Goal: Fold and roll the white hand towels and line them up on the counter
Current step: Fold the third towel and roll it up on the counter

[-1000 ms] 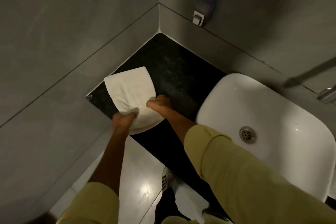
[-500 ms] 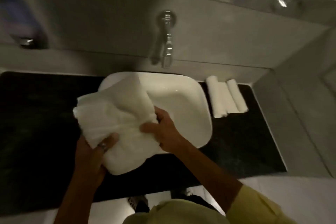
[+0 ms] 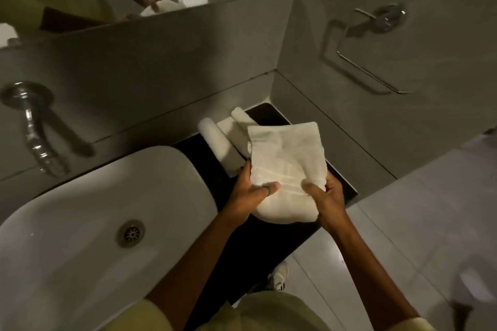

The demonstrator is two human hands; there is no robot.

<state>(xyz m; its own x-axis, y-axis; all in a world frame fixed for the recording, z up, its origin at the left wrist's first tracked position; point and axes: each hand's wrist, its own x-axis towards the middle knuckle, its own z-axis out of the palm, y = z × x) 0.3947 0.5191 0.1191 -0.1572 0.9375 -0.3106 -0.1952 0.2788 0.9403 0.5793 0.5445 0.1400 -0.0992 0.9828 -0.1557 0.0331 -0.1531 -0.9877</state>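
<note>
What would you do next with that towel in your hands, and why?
Probably lay the folded towel flat on the black counter and start rolling it. Both the left hand and the right hand hold it, folded but unrolled, beside the rolled towels lined up by the wall.

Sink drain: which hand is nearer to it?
Left. The left hand grips the towel just right of the sink drain; the right hand holds its far side.

Black counter (image 3: 269, 239) (rolled towels (image 3: 215, 140), basin (image 3: 80, 236))
</note>
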